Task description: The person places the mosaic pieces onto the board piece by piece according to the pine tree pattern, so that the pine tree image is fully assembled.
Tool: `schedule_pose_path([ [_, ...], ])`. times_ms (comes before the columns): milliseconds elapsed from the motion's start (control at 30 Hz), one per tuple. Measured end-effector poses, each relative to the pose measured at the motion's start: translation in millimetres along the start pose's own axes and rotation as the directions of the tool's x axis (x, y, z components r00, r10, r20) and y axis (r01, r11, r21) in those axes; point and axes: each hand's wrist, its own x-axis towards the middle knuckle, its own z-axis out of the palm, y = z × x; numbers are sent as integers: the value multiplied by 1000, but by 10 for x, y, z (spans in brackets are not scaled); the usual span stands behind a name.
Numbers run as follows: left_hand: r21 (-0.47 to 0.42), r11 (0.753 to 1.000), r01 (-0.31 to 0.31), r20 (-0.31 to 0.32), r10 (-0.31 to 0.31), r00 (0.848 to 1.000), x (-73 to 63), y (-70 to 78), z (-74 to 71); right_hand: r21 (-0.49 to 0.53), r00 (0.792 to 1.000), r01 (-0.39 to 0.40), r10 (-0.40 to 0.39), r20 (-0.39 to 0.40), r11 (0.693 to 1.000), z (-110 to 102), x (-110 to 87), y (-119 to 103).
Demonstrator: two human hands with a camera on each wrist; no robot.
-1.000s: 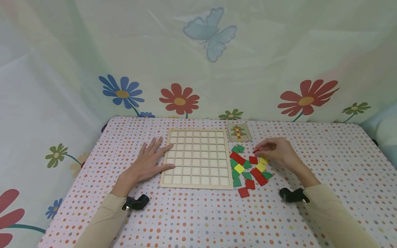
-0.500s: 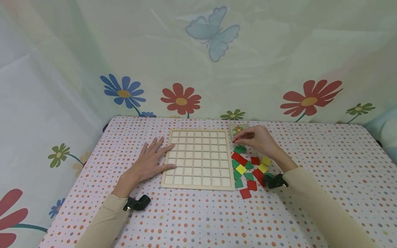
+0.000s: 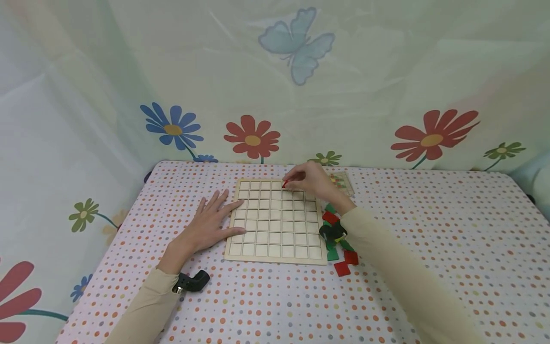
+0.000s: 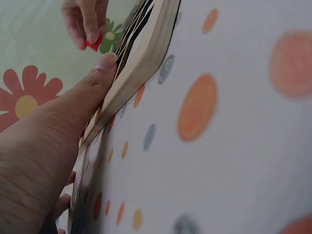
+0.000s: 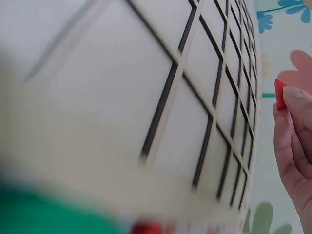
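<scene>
A wooden grid board [image 3: 275,260] with square cells lies flat on the table. My left hand [image 3: 208,222] rests at its left side, fingers spread, with the thumb and a fingertip on the frame. Over the far row of cells, my right hand [image 3: 307,179] pinches a small red tile [image 5: 280,94] between thumb and fingers. In the left wrist view the red tile points a corner downward, above the board's edge. A pattern card [image 3: 342,183] at the board's far right corner is partly covered by the right hand.
Beside the board's right edge lie loose tiles: a red square tile [image 3: 342,268], a green tile [image 3: 333,254] and several others, partly hidden under the right sleeve [image 3: 386,253] and black wrist camera [image 3: 333,232]. A flowered curtain [image 3: 365,95] hangs behind the dotted table [image 3: 258,306].
My right hand has carried the red tile from the loose tiles at the right, past the pattern card, leftward over the board's far row. The left hand has stayed in place.
</scene>
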Motion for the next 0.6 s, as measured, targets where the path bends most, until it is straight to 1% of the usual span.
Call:
schedule_pose_path([
  [100, 2, 1000, 0, 2, 0, 1000, -4, -10, 5, 23, 1000, -1, 0, 4, 1000, 105, 103, -2],
  [267, -13, 1000, -3, 0, 3, 1000, 5, 3, 16, 27, 1000, 3, -3, 20, 1000, 191, 201, -7],
  [467, -8, 1000, 1, 9, -1, 1000, 10, -10, 7, -31, 1000, -24, 24, 7, 999, 246, 257, -28],
  [600, -3, 1000, 14, 14, -14, 1000, 8, -16, 5, -44, 999, -38, 38, 1, 998, 283, 268, -48],
])
